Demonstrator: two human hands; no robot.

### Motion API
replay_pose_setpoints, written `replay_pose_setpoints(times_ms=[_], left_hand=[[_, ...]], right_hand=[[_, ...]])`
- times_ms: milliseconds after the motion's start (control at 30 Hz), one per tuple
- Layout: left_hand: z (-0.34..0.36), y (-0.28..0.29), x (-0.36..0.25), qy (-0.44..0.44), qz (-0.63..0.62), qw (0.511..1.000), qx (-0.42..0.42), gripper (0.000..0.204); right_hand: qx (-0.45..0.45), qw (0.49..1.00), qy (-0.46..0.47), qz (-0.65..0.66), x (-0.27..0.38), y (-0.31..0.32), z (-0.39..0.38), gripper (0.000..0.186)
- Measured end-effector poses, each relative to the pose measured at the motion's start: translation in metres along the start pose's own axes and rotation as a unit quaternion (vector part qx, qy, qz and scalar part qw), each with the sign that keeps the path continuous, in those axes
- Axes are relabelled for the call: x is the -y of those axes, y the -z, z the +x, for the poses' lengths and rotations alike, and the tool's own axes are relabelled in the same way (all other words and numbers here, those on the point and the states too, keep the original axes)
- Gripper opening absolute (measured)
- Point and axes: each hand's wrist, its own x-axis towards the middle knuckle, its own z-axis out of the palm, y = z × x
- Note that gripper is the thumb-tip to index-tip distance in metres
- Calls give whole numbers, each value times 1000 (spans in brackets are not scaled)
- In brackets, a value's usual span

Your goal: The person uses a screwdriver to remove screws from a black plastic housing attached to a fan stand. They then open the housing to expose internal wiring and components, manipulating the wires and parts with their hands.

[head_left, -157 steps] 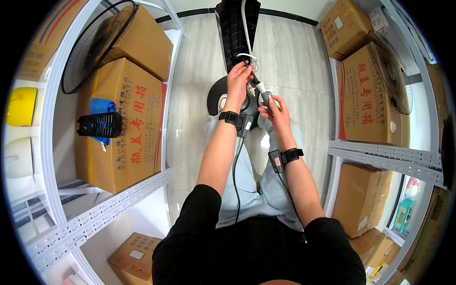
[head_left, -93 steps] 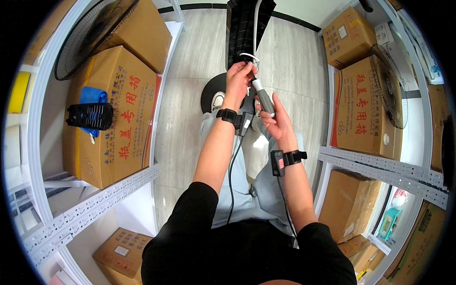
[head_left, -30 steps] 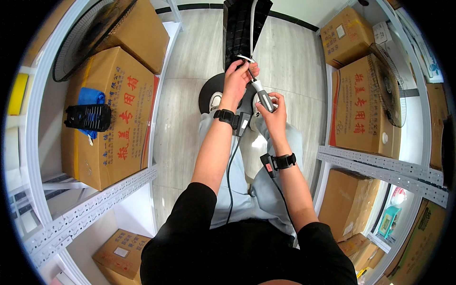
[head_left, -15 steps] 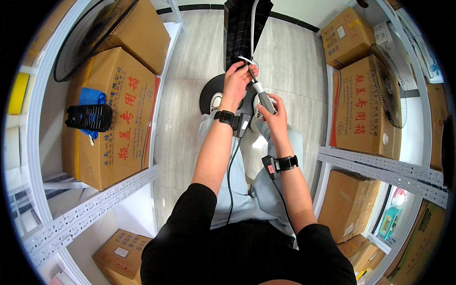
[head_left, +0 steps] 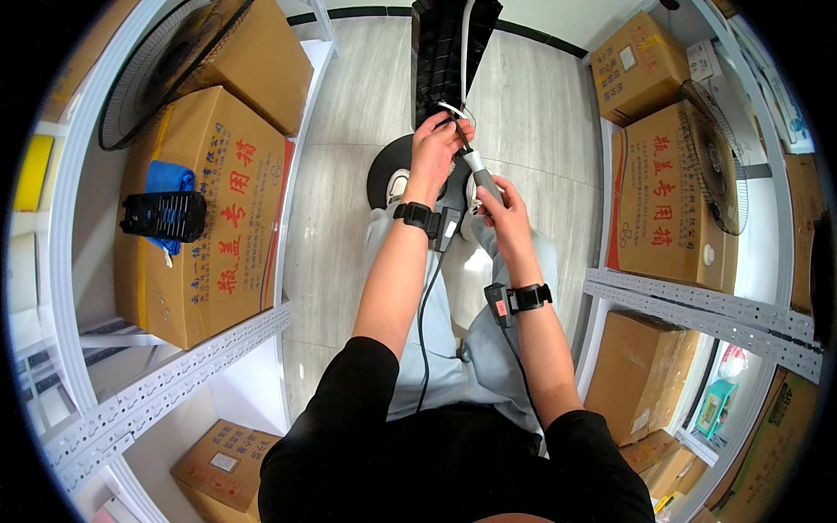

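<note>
A tall black slatted housing (head_left: pixel 438 61), like the body of a tower fan, stands in front of me with a white cord (head_left: pixel 465 52) running along it. At its lower end my left hand (head_left: pixel 433 148) has its fingers curled together around the screwdriver's tip; what they pinch is hidden. My right hand (head_left: pixel 508 212) is closed around the grey handle of a screwdriver (head_left: pixel 478 167), whose thin shaft points up and left to the housing's lower end. Below the hands, a round black base (head_left: pixel 377 174) lies on the floor by my shoes.
Metal shelves (head_left: pixel 209 362) with cardboard boxes (head_left: pixel 218 218) flank me on the left, and more boxes (head_left: pixel 654 192) on the right. Round fan grilles (head_left: pixel 148 70) lean there. A blue cloth (head_left: pixel 172 177) and a black slatted part (head_left: pixel 164 216) lie on the left box.
My right hand has shifted its grip slightly on the screwdriver's handle, and the wrist has moved a little to the right. The left hand and the housing look nearly still.
</note>
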Motion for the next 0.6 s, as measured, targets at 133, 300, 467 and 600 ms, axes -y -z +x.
replay_pose_setpoints(times_ms=[133, 300, 467, 600], left_hand=[[-1, -5, 1, -5, 16, 1000, -20, 37], [5, 7, 4, -20, 43, 999, 5, 42], [1, 3, 3, -17, 35, 999, -23, 43], [2, -1, 2, -27, 30, 999, -20, 38]], right_hand=[[-76, 978, 117, -153, -9, -2, 3, 45], [28, 996, -68, 42, 1, 0, 2, 34], [79, 991, -95, 58, 3, 5, 6, 32], [-49, 988, 54, -139, -15, -2, 8, 37]])
